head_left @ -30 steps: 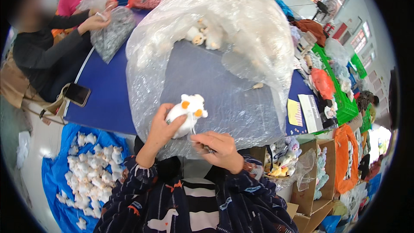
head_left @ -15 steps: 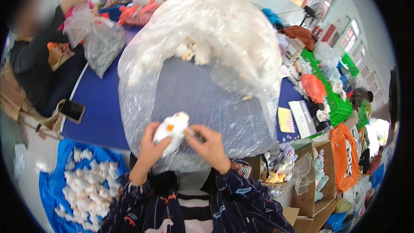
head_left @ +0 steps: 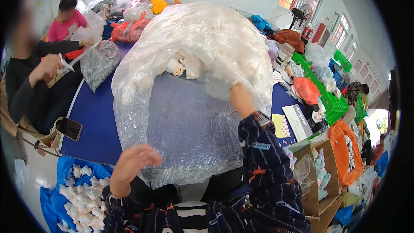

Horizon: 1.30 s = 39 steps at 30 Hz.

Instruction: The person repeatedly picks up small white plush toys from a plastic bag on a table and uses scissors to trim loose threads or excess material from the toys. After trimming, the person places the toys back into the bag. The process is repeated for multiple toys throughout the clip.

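A big clear plastic bag [head_left: 129,103] lies on the blue table in front of me, its mouth facing me. Inside the opening sit small white plush toys [head_left: 175,67], one with its face toward me. My right hand [head_left: 242,99] is at the right side of the opening, fingers closed on the film; the fingertips are partly hidden. Near the bag's lower left edge, my left hand [head_left: 136,164] hovers with fingers stretched out and holds nothing. Below it, on the floor at left, a blue bag [head_left: 49,198] holds several white plush toys [head_left: 86,198].
A phone [head_left: 70,128] lies at the table's left edge. One person [head_left: 26,82] at left handles a clear bag of grey items [head_left: 100,62]; another sits behind. A notebook [head_left: 296,123], green crates [head_left: 327,103] and a cardboard box [head_left: 308,185] stand at right.
The white plush toy has left my hands and I cannot see where it lies. My left hand moved down and left; my right hand went up and right to the plastic bag.
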### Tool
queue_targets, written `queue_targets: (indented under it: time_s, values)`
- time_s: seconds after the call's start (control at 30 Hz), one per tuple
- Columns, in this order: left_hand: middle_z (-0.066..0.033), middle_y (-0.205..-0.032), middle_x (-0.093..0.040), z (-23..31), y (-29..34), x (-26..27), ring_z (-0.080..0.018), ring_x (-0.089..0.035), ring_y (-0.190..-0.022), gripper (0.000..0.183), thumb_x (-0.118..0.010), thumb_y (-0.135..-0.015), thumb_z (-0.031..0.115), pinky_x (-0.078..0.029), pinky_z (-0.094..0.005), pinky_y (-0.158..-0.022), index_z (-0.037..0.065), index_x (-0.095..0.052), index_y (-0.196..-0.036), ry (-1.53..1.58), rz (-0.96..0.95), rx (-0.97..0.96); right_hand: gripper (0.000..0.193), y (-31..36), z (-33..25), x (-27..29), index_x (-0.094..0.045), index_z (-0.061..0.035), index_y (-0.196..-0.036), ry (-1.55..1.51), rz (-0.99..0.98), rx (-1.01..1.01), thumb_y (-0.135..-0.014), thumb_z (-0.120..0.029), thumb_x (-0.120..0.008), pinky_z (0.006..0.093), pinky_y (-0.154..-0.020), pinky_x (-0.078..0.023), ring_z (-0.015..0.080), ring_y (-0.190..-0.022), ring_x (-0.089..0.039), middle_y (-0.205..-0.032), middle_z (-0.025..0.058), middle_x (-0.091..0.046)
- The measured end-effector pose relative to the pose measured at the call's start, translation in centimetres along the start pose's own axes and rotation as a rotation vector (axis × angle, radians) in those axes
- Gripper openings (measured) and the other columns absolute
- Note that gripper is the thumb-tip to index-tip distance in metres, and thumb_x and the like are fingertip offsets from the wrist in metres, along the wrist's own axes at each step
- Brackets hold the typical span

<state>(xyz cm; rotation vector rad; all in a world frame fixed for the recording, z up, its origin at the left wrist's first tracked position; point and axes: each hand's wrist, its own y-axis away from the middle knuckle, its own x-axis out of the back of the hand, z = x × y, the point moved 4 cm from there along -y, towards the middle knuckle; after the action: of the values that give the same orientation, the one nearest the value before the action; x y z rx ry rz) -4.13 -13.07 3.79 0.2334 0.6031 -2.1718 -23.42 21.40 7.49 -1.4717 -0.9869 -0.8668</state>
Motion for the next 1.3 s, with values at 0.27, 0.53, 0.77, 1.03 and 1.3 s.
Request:
queue_targets:
  time_s: [0.27,0.53,0.77,1.03,1.3]
  values:
    - [-0.0267,-0.123,-0.049,-3.0,-14.9,3.8,-0.0365,-0.047,-0.116,0.062,-0.059,-0.084,0.038,-0.038,-0.0431,-0.097,-0.004,-0.043,-0.126,-1.306,0.058,0.068,0.038,-5.0,3.0,7.5,-0.045,-0.0066,-0.122,0.043,0.48,0.016,-0.087,-0.017,-0.05,0.0475,-0.066,-0.049,0.0395,-0.079,-0.06,-0.113,0.0226,-0.05]
    - [-0.019,-0.13,-0.047,4.0,-24.0,14.9,-0.0347,-0.047,-0.118,0.059,-0.038,-0.089,0.047,-0.034,-0.039,-0.1,0.006,-0.042,-0.131,-1.575,0.656,0.601,0.052,-8.0,7.9,8.2,-0.042,-0.0038,-0.126,0.025,0.62,0.269,-0.082,-0.025,-0.061,0.0424,-0.077,-0.05,0.0417,-0.102,-0.054,-0.133,0.0257,-0.037]
    - [-0.0149,-0.132,-0.046,2.6,-29.8,26.0,-0.0318,-0.043,-0.12,0.052,-0.031,-0.092,0.043,-0.032,-0.0371,-0.101,0.008,-0.047,-0.128,-1.723,0.489,0.582,0.073,-14.5,8.7,3.3,-0.042,0.0027,-0.125,0.011,0.417,0.192,-0.073,-0.04,-0.069,0.042,-0.08,-0.048,0.0393,-0.104,-0.054,-0.127,0.0274,-0.044]
    - [-0.0144,-0.115,-0.058,1.6,-35.7,24.2,-0.0259,-0.055,-0.103,0.04,-0.049,-0.088,0.034,-0.042,-0.0347,-0.089,0.006,-0.058,-0.114,-1.622,0.597,0.866,0.031,-18.7,10.0,1.7,-0.064,-0.0024,-0.089,-0.111,0.387,-0.094,-0.078,-0.032,-0.059,0.0434,-0.067,-0.048,0.039,-0.075,-0.061,-0.079,0.0212,-0.064]
    - [-0.0156,-0.115,-0.057,3.1,-30.7,23.3,-0.0272,-0.055,-0.104,0.038,-0.05,-0.087,0.03,-0.042,-0.0341,-0.089,0.005,-0.056,-0.115,-1.725,0.483,0.707,0.028,-11.9,6.8,4.5,-0.06,0.0039,-0.079,-0.919,0.292,0.066,-0.083,-0.024,-0.06,0.028,-0.052,-0.039,0.0095,-0.056,-0.046,-0.061,0.0005,-0.054]
